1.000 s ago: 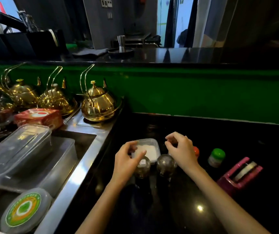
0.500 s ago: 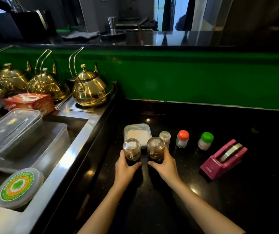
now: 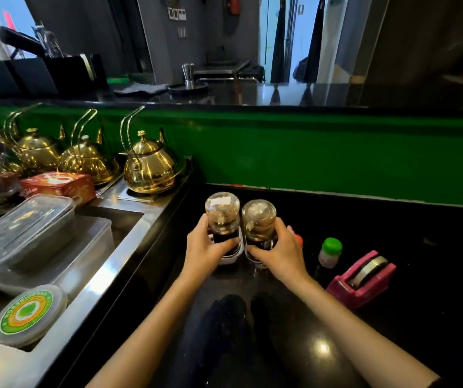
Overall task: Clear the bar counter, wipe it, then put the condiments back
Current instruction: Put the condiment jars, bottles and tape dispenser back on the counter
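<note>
- The step in hand, as I judge it, is clearing the condiments off the black worktop [image 3: 280, 345]. Both bottles should travel straight and level (the dark sauce inside would mark whatever it lands on).
- My left grip [image 3: 205, 247] is closed round the lower body of the left sauce bottle [image 3: 222, 217], with the thumb across the front and the fingers wrapped behind. The bottle stands upright with its clear domed cap free above my hand.
- The right sauce bottle [image 3: 258, 221] sits just beside it, also upright, and the two caps are nearly touching. I should keep a small gap so the glass does not knock.
- My right grip [image 3: 276, 252] mirrors the left and is closed low on that bottle. Both bases are hidden by my fingers, so I cannot tell whether they are off the surface.
- A red cap [image 3: 298, 240] peeks out just behind my right knuckles, so I should mind it when moving.
- Further right stand a green-capped shaker [image 3: 330, 252] and a pink tape dispenser [image 3: 361, 275], neither yet cleared.
</note>
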